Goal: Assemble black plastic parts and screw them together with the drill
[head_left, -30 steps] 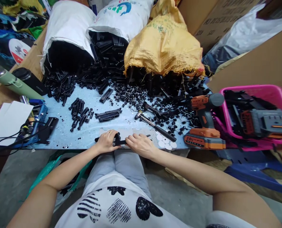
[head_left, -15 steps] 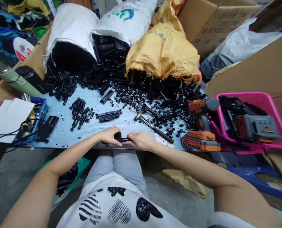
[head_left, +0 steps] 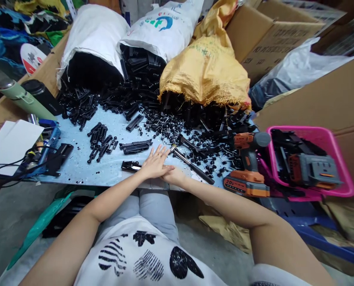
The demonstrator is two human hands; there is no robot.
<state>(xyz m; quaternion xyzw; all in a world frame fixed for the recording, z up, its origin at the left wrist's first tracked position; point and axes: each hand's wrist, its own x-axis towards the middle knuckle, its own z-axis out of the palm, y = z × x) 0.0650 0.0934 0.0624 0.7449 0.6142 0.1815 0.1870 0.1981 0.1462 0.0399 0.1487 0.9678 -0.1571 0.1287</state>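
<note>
My left hand (head_left: 155,162) lies nearly flat over the front of the table, fingers stretched out and somewhat spread, a ring on one finger. Its thumb side overlaps my right hand (head_left: 175,176), whose fingers are mostly hidden beneath it. A long black plastic part (head_left: 130,166) lies on the table edge just left of my left hand, partly covered by the wrist. Close to the left fingertips is the head of a hammer (head_left: 191,162) with a dark handle. Beyond the hands rests a pair of long black parts (head_left: 136,146).
Short black linkages (head_left: 98,139) lie to the left, and black-headed pins (head_left: 165,125) are scattered at the centre. White sacks (head_left: 93,29) and a yellow sack (head_left: 205,75) spill black parts. A cordless drill (head_left: 250,163) and pink basket (head_left: 342,159) stand right; a blue basket (head_left: 56,137) stands left.
My left hand has come off the black part and swung up and right, its fingers straightening across my right hand. The black part now shows left of the hands.
</note>
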